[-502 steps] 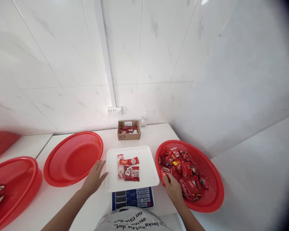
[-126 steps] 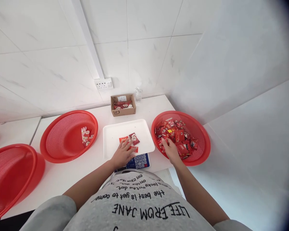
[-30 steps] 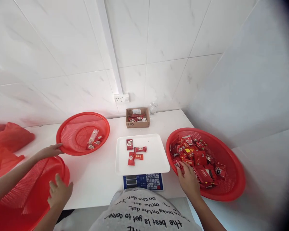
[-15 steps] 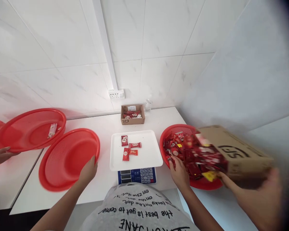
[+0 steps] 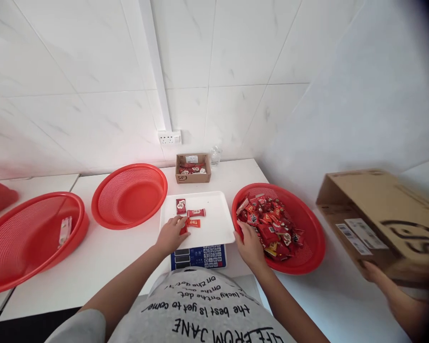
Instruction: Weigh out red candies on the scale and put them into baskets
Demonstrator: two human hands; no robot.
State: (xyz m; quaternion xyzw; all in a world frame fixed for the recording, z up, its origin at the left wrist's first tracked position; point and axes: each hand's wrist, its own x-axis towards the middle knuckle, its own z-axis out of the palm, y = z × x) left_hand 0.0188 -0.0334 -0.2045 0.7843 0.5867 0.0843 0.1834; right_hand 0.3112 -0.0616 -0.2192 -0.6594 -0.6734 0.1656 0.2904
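Note:
My left hand (image 5: 171,235) reaches over the near left part of a white tray (image 5: 214,233), its fingers closed around a small red candy packet (image 5: 184,229). Close by on the tray lie several more wrapped candies, among them an orange-red packet (image 5: 193,223) and a dark red one (image 5: 180,206). With my right hand (image 5: 250,244) I grip the left rim of a red plastic basket (image 5: 312,243), the fingers hooked over its edge. A heap of red wrapped candies (image 5: 268,224) fills its left and middle. Under the tray sits a blue weighing scale (image 5: 198,257).
At the right, another person's hand (image 5: 389,290) holds a tilted cardboard box (image 5: 386,205). A red basket (image 5: 128,216) stands left of the tray; a second red basket (image 5: 17,257) sits farther left. Behind are a small candy box (image 5: 193,178) and a clear plastic bottle (image 5: 215,156).
My left hand has let go of the left basket, now farther back, and closed on a tray candy. The box's candies have dropped into the right basket; the box has moved away. The far-left basket came nearer.

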